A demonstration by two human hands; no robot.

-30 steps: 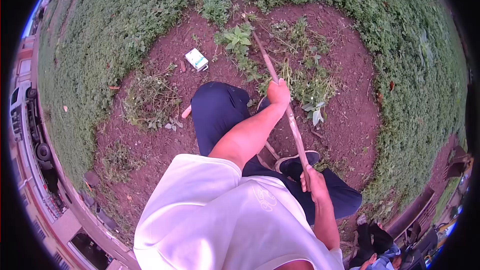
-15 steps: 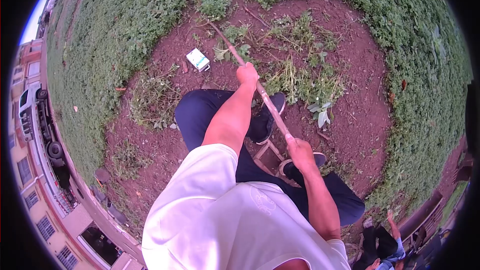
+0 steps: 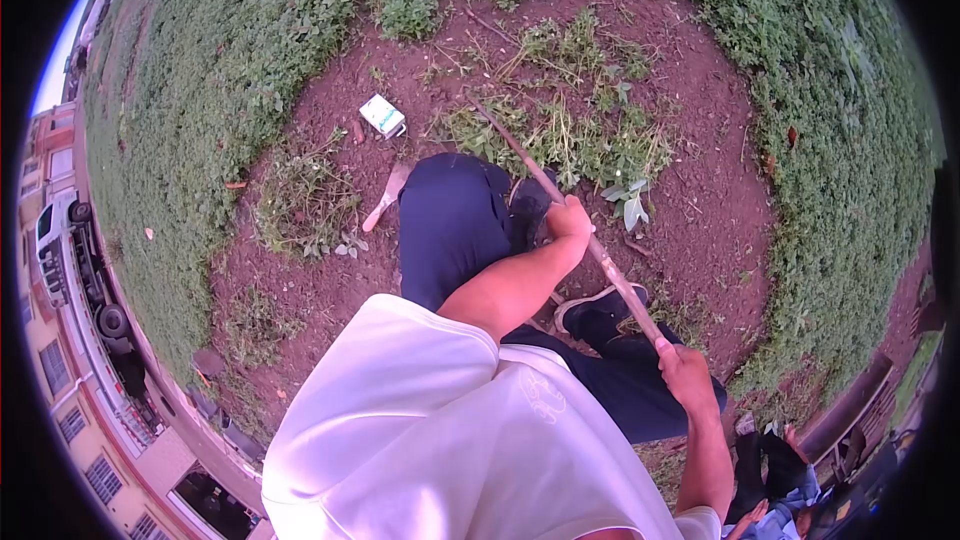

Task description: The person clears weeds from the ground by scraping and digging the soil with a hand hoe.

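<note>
A long wooden pole (image 3: 615,275) runs slantwise across the bare soil, its far end low among the pulled weeds (image 3: 560,135); whatever head it has there cannot be made out. Partway along the pole, my left hand (image 3: 568,222) is wrapped around it near my shoes. My right hand (image 3: 686,376) grips the near end beside my right knee. Left of my bent left leg, a small flat-bladed hand tool (image 3: 384,200) with a pale handle lies on the soil. Beyond it sits a white box (image 3: 383,116) with blue-green lettering.
A heap of uprooted weeds (image 3: 305,195) lies to the left. Dense green plants (image 3: 820,110) ring the dug soil (image 3: 700,190). At the lower right another person (image 3: 765,470) sits nearby. A truck (image 3: 88,280) and a building (image 3: 60,370) stand far left.
Both hands have drawn the pole back and to the right, pulling its far end from the plant edge into the weeds. My left knee has shifted right, and the small hand tool now shows.
</note>
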